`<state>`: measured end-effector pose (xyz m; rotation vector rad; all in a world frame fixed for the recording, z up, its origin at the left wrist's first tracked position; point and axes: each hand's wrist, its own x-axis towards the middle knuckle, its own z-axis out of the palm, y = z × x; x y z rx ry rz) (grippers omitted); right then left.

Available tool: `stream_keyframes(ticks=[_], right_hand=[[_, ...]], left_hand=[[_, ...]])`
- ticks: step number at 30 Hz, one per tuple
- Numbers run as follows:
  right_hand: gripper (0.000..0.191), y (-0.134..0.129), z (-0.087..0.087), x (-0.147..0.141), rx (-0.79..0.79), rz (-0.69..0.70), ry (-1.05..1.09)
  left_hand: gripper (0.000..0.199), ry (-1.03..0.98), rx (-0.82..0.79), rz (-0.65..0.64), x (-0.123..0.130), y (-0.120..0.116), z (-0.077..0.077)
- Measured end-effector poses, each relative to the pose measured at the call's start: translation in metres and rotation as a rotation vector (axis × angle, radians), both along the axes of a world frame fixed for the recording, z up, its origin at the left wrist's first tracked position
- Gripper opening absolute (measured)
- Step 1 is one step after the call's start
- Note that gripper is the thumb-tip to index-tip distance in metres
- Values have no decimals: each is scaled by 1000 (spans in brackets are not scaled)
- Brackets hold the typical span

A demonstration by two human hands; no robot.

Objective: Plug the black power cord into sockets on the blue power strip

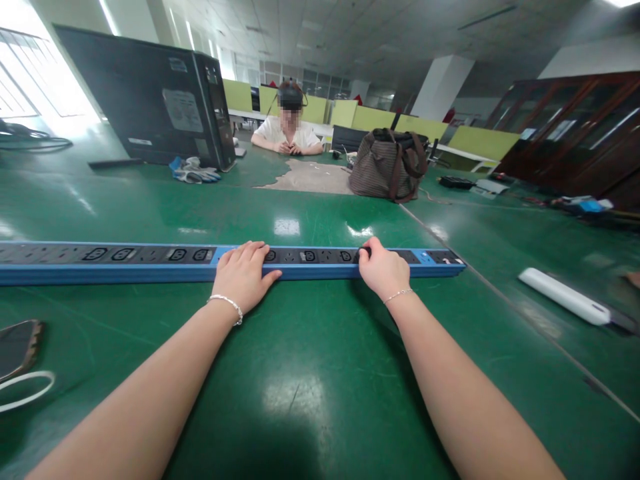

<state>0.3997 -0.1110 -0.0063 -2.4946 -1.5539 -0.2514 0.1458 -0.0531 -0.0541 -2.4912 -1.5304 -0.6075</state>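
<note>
A long blue power strip with a row of black sockets lies across the green surface in front of me, its left end out of view. My left hand rests over the middle of the strip, fingers laid across its top and the thumb stretched along the near side. Towards the strip's right end, my right hand is closed on a small black plug at the socket row. Most of the plug is hidden by the fingers, so how far it sits in a socket cannot be seen.
A phone and a white cable loop lie at left; a white bar-shaped device lies at right. Farther back are a black computer case, gloves, a brown bag and a seated person.
</note>
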Motion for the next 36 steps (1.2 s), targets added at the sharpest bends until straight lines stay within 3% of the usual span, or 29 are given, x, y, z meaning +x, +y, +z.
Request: stream_keyframes(ticks=[17,24,28,36], right_hand=[[27,2,-17,16,244,72,220],[38,1,7,44,669,21,412],[36,0,10,40,633,40,470],[36,5,-4,26,593,121,709]], left_hand=[[49,-31,-23,7,3,-1,2],[48,-38,-24,11,3,-2,2],[48,-34,-28,19,3,-2,2],[49,-30,-9,9,2,-1,1]])
